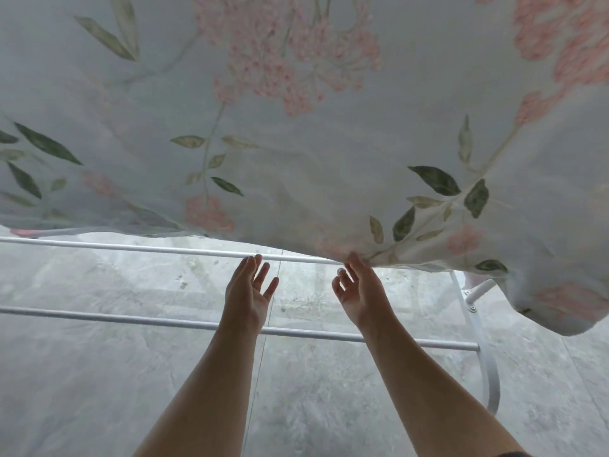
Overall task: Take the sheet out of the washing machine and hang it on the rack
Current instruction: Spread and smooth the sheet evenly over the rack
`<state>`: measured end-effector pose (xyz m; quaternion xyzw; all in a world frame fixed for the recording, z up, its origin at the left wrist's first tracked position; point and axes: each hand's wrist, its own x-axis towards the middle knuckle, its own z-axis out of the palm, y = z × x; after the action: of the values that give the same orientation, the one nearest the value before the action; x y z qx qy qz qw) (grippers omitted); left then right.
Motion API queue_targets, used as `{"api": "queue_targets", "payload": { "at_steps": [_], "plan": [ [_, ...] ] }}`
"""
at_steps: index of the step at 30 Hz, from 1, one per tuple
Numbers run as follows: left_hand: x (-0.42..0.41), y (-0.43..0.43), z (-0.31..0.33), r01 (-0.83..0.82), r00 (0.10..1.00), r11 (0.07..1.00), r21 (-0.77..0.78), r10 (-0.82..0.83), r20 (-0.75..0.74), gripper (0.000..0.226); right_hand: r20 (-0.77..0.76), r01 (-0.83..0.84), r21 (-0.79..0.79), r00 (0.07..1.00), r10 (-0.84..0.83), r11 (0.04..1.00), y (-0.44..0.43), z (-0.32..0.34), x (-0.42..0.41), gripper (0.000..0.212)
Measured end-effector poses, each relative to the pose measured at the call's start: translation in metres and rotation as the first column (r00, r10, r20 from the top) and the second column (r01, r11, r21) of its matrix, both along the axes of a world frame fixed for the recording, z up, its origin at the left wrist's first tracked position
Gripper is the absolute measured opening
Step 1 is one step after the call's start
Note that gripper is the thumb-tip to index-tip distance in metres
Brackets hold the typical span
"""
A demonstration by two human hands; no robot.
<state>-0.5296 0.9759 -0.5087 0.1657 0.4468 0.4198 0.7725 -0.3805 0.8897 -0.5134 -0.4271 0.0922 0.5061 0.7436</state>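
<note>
A white sheet printed with pink flowers and green leaves billows across the whole upper part of the head view, above the far bars of the white drying rack. Its lower edge hangs just over one rack bar, and its right corner droops past the rack's side frame. My left hand is raised below that edge with fingers straight and spread, holding nothing. My right hand is raised beside it, fingers straight, its fingertips touching the sheet's lower edge.
Two horizontal rack bars run from left to right under my forearms; the rack's curved side frame stands at the right. Below lies a grey concrete floor with a seam line.
</note>
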Motion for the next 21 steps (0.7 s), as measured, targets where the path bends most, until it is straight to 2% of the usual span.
{"api": "queue_targets", "payload": {
  "at_steps": [5,10,12,17,19,21],
  "plan": [
    [0.009,0.009,0.0,0.011,1.0,1.0,0.005,-0.011,0.022,0.034,0.083,0.018,-0.063,0.996,-0.013,0.998,-0.005,-0.006,-0.003,0.008],
    [0.017,0.005,-0.008,-0.069,0.986,0.998,-0.003,0.068,-0.153,0.002,0.136,0.035,-0.083,0.99,-0.024,0.996,-0.012,-0.011,0.0,0.01],
    [0.019,0.002,-0.01,-0.086,0.969,0.996,0.002,0.085,-0.231,0.006,0.161,0.038,-0.093,0.987,-0.023,0.995,-0.014,-0.012,0.002,0.01],
    [0.018,-0.004,-0.014,-0.114,0.944,0.993,-0.002,0.108,-0.312,0.009,0.219,0.033,-0.124,0.976,-0.005,0.992,-0.021,-0.014,-0.002,0.007],
    [0.014,-0.008,-0.013,-0.112,0.942,0.994,-0.008,0.103,-0.32,0.006,0.228,0.023,-0.134,0.974,0.008,0.991,-0.025,-0.013,-0.005,0.005],
    [0.009,-0.01,-0.009,-0.047,0.959,0.998,-0.042,0.033,-0.281,0.006,0.208,0.022,-0.128,0.978,0.005,0.991,-0.029,-0.012,-0.008,0.003]
  ]
}}
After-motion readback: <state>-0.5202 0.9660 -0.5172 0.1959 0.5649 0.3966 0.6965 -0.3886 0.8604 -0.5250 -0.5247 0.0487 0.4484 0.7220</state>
